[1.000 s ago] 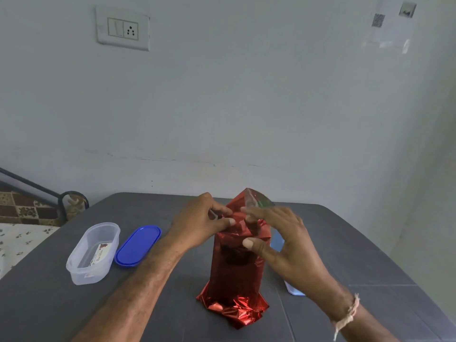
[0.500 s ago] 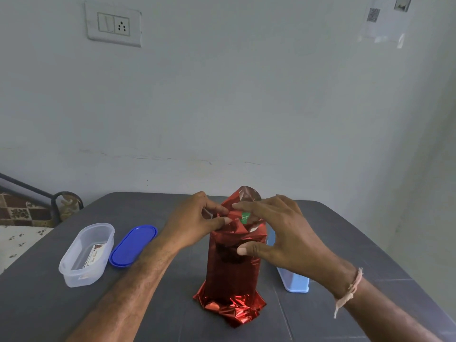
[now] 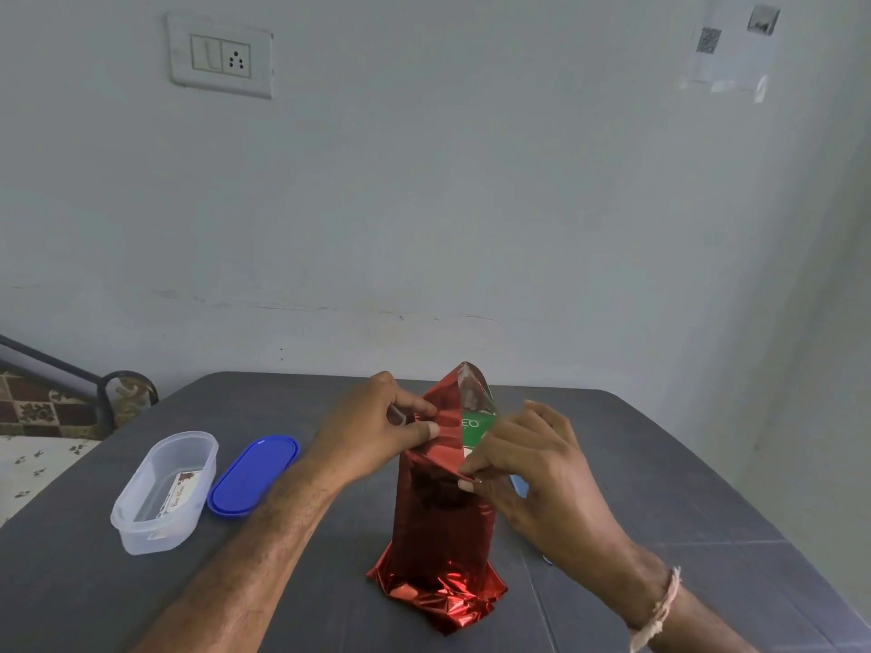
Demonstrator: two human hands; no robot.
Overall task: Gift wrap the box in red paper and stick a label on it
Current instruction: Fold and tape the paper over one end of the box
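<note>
The box [image 3: 477, 425] stands upright in the middle of the dark grey counter [image 3: 660, 464], and the red paper [image 3: 438, 530] is around almost all of it. Only at the top a green part of the box with white letters is uncovered. At the bottom the paper spreads on the counter in crumpled folds, and at the top one flap rises to a point above the box.

Both hands are at the upper end of the box, one on each side. The left hand [image 3: 377, 428] is on the left side; its thumb and curled fingers pinch the paper just below the pointed flap. The right hand [image 3: 532, 464] is on the right side and a little lower; its thumb and fingertips pinch the edge of a folded part of the paper, and the other fingers are bent loosely behind it.

Left of the box, well apart, lies a clear container [image 3: 141, 539] with a printed card [image 3: 181, 487] inside, and just beside it a blue lid [image 3: 254, 473]. A light blue thing [image 3: 518, 485] shows a little behind the right hand; what it is I cannot tell.
</note>
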